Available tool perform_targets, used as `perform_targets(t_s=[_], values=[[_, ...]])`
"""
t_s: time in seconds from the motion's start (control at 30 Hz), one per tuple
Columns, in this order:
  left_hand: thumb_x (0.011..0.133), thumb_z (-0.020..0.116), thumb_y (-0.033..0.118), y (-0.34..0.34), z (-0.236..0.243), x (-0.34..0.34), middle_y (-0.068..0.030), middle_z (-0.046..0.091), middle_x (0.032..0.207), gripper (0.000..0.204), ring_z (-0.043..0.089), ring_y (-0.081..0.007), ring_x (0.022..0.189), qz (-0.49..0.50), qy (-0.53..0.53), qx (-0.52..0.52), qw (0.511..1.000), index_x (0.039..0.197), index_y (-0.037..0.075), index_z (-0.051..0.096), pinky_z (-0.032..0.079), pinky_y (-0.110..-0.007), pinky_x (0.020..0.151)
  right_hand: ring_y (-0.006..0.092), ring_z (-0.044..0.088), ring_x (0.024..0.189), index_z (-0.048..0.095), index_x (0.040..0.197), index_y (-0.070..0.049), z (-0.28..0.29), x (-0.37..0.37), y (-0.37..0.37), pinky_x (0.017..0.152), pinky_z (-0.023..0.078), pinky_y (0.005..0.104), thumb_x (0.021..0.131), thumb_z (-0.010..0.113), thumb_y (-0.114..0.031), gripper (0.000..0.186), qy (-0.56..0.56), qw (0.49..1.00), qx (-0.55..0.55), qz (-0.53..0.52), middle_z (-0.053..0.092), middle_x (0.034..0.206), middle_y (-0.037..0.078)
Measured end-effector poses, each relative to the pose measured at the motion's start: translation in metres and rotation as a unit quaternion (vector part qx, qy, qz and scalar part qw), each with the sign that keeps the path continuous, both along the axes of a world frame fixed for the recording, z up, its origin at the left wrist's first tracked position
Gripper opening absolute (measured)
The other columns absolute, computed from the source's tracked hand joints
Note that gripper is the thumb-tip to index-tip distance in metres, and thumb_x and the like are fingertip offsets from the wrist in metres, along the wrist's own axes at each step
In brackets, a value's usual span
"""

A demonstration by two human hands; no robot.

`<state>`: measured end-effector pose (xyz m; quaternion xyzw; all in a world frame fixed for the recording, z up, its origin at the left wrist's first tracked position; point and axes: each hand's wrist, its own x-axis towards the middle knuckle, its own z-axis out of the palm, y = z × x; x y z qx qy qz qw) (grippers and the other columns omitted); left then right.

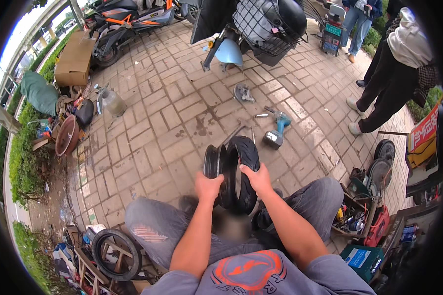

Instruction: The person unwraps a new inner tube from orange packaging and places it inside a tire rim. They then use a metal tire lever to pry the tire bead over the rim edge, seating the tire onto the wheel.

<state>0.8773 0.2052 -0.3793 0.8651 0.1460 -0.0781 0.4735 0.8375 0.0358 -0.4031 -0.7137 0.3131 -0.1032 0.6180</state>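
Note:
Between my knees stand a black wheel rim [214, 161] and, right beside it on its right, a black rubber tire [249, 150]. My left hand [209, 185] is closed on the rim, its thumb over the near edge. My right hand [256, 178] grips the tire's right side, thumb hooked over into its opening. Both pieces are upright; whether they touch low down is hard to tell. Beyond them on the paving lie a teal cordless impact wrench [278, 129] with a black battery, a thin metal rod [253, 134] and a small metal socket [261, 115].
A round metal part [243, 92] lies farther out, before a parked scooter with a wire basket [268, 22]. To the left are a plastic jug [112, 102], a brown basin [67, 135] and a cardboard box [75, 59]. Another tire [116, 254] lies near-left; a toolbox [352, 216] sits right. People stand far right.

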Motion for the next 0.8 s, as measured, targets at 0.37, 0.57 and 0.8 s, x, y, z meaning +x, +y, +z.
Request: perform_targets(t_s=[0.37,0.57,0.8], values=[[0.075,0.067,0.052,0.008,-0.008,0.018,-0.0236,0.063,0.103,0.066,0.062,-0.0372,0.094,-0.083,0.053,-0.086,0.991,0.108,-0.004,0.056,0.046,-0.041,0.085,0.0239,0.06,0.096,0.047,0.119,0.008,0.009,-0.001,0.003,0.087,0.046,0.0336,0.073,0.078,-0.032,0.068,0.024,0.999,0.032,0.027,0.061,0.107,0.018],[0.092,0.041,0.058,0.01,-0.025,0.04,-0.0312,0.062,0.086,0.072,0.061,-0.0433,0.089,-0.005,0.104,-0.024,0.994,0.092,-0.01,0.064,0.044,-0.045,0.081,0.0221,0.058,0.096,0.047,0.118,0.009,0.032,-0.014,0.007,0.087,0.046,0.0326,0.073,0.078,-0.029,0.067,0.084,0.995,0.046,0.031,0.06,0.106,0.016],[0.094,0.047,0.047,-0.009,-0.015,0.013,-0.0298,0.054,0.065,0.059,0.057,-0.0455,0.065,-0.087,0.046,0.005,0.995,0.076,-0.007,0.061,0.045,-0.046,0.063,0.0253,0.064,0.095,0.051,0.112,0.011,0.049,-0.004,-0.012,0.086,0.048,0.0341,0.068,0.08,-0.032,0.068,0.145,0.989,0.014,0.004,0.064,0.105,0.022]])
